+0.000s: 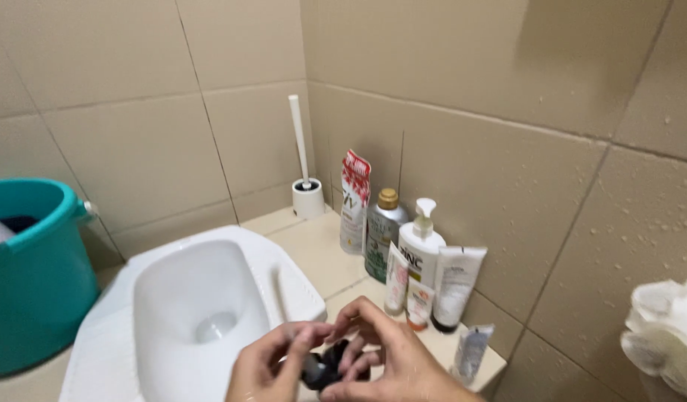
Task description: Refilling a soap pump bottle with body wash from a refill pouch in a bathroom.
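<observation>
My left hand (272, 365) and my right hand (392, 357) meet at the bottom of the view, above the right edge of a white squat toilet pan (187, 298). Both hands grip a small black object (325, 366) between them; its shape is mostly hidden by my fingers. A thin white stick (280, 294) rises from my left hand's fingers over the pan's rim.
A teal bucket (30, 275) stands at the left. A white toilet brush in its holder (306, 190) sits in the corner. Several bottles and tubes (418, 260) line the tiled ledge along the right wall. A white cloth (667, 335) hangs at the far right.
</observation>
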